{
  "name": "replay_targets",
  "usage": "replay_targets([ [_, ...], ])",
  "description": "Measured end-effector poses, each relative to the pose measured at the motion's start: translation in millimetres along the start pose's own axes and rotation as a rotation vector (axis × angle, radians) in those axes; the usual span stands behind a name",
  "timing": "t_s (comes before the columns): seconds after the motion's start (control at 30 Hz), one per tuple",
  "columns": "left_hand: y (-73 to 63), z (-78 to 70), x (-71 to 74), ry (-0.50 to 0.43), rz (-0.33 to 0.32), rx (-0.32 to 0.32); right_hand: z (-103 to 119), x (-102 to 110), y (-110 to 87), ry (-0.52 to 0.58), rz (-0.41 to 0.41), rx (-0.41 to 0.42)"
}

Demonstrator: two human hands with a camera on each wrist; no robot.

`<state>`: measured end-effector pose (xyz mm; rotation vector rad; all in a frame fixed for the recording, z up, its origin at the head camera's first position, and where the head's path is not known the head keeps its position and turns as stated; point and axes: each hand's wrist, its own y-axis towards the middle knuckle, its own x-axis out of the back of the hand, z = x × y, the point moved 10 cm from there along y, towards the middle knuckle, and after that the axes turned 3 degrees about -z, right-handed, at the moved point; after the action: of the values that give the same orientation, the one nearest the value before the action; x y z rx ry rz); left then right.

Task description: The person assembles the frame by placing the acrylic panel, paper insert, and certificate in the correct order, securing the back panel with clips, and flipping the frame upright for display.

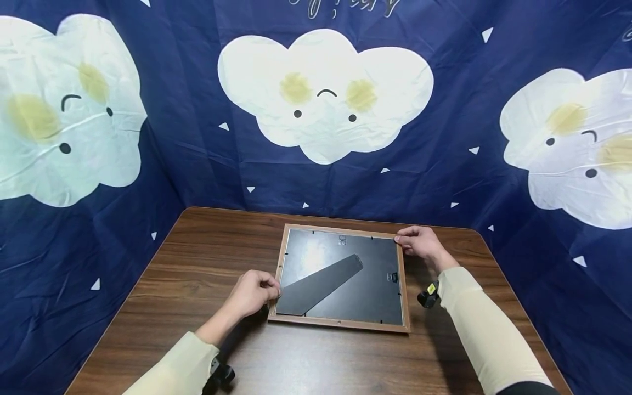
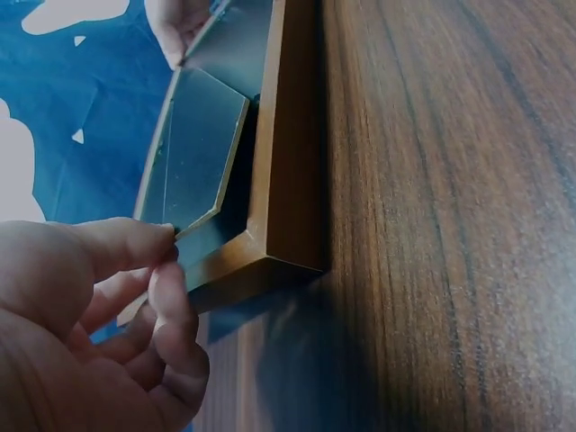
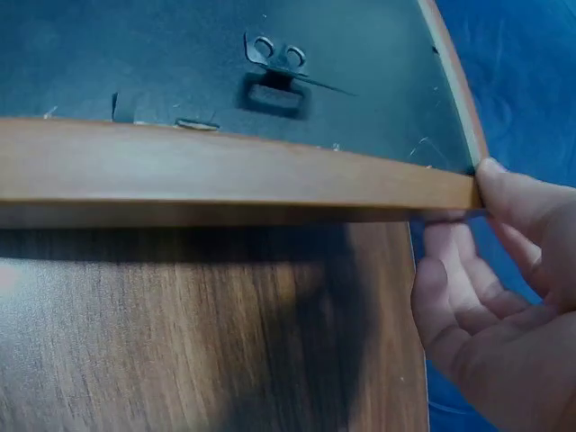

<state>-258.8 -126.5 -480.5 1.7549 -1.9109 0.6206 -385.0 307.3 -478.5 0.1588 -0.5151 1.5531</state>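
Note:
A picture frame [image 1: 345, 324] with a wooden rim lies face down, its dark backing board [image 1: 365, 296] upward. Across the board slants a dark easel stand [image 1: 316, 282], wide at its lower left end. My left hand [image 1: 252, 293] is at the frame's left side; in the left wrist view its thumb and forefinger pinch the stand's corner, which stands a little off the board. With thumb on top and fingers beneath, my right hand [image 1: 419, 244] grips the frame's far right corner. The right wrist view shows the near rim [image 3: 234, 171] raised over the table, a shadow under it.
Metal hangers sit on the board, one at the right [image 1: 392, 277] and one at the far edge [image 1: 342, 240]. The wood-grain table [image 1: 197, 263] ends at a blue cloth [image 1: 197, 109] with cloud faces. A black wrist camera [image 1: 427, 296] hangs by the right sleeve.

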Motion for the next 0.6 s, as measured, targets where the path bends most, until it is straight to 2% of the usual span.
replay_targets([
  [0.2, -2.3, 0.0, -1.8, -0.107, 0.04, 0.019, 11, 6, -1.9, -0.021, 0.003, 0.042],
  [0.37, -3.2, -4.4, -0.4, -0.176, 0.062, -0.01, 33, 10, -12.3, -0.018, 0.008, 0.098],
  [0.6, -2.8, -8.9, -0.7, -0.195, 0.093, -0.033, 55, 19, -13.3, -0.033, -0.014, 0.216],
])
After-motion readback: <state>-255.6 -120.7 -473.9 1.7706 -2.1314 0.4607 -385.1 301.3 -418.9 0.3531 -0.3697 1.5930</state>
